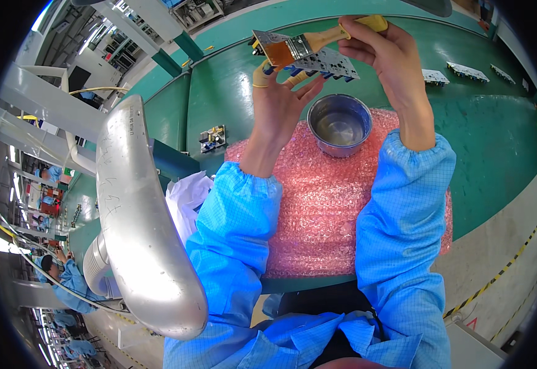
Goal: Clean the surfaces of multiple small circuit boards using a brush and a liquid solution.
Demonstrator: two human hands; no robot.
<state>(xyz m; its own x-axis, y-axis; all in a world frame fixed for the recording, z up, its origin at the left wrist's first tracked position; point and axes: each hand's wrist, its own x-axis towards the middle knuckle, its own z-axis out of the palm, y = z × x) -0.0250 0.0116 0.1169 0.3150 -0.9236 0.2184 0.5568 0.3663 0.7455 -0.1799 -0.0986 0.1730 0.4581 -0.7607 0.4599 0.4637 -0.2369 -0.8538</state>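
Note:
My left hand [279, 101], with yellow finger cots on its fingertips, holds a circuit board [327, 63] up and tilted above the bench. My right hand [384, 55] grips the wooden handle of a flat paintbrush [299, 48]. The brush's brown bristles lie over the left part of the board; whether they press on it I cannot tell. Below my hands a round metal bowl [339, 125] stands on pink bubble wrap [317, 215]. It seems to hold some clear liquid.
Another circuit board [212, 139] lies left on the green bench [483, 154]; several boards [467, 71] sit at the far right. A large silver duct hood [139, 215] stands close by my left arm, beside a white plastic bag [187, 200]. Co-workers [71, 277] sit further left.

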